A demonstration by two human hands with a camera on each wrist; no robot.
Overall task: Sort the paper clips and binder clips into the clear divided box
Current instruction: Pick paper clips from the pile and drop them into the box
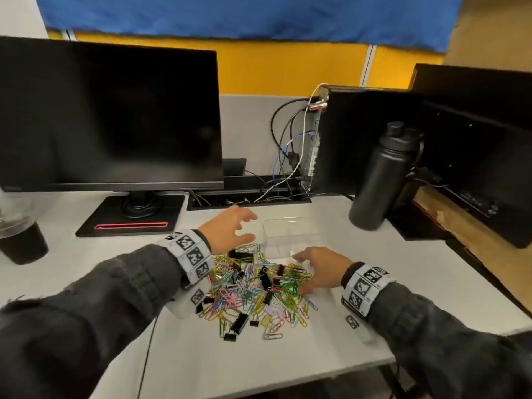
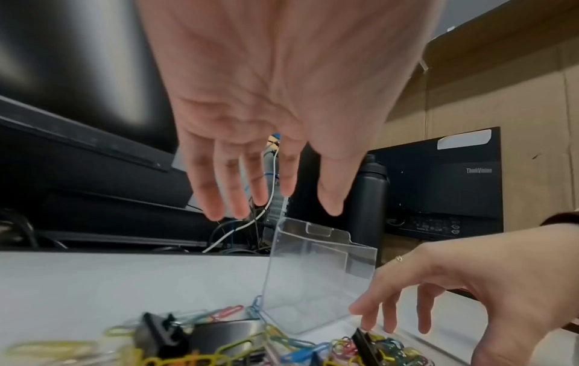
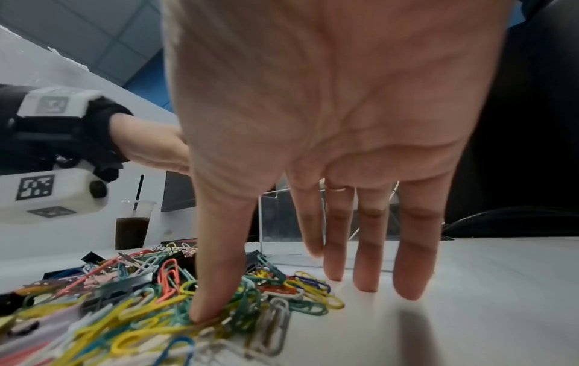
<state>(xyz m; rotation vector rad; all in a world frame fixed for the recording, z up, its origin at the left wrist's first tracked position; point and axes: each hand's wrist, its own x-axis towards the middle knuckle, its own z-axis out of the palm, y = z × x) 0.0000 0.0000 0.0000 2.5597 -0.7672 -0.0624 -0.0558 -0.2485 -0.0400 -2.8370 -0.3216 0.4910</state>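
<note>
A: Where is the box (image 1: 290, 236) lying?

B: Just beyond the pile (image 1: 253, 286), touching its far edge, its long side running left to right; it is looking empty.

A: And the hands?

B: Both are spread, holding nothing; the left hand (image 1: 227, 228) is hovering left of the box; the right hand (image 1: 319, 269) is resting its thumb on the clips, seemingly nearer.

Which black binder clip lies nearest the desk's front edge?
The small black binder clip at the pile's near tip, just below the longer black binder clip; every other clip lies farther back.
</note>
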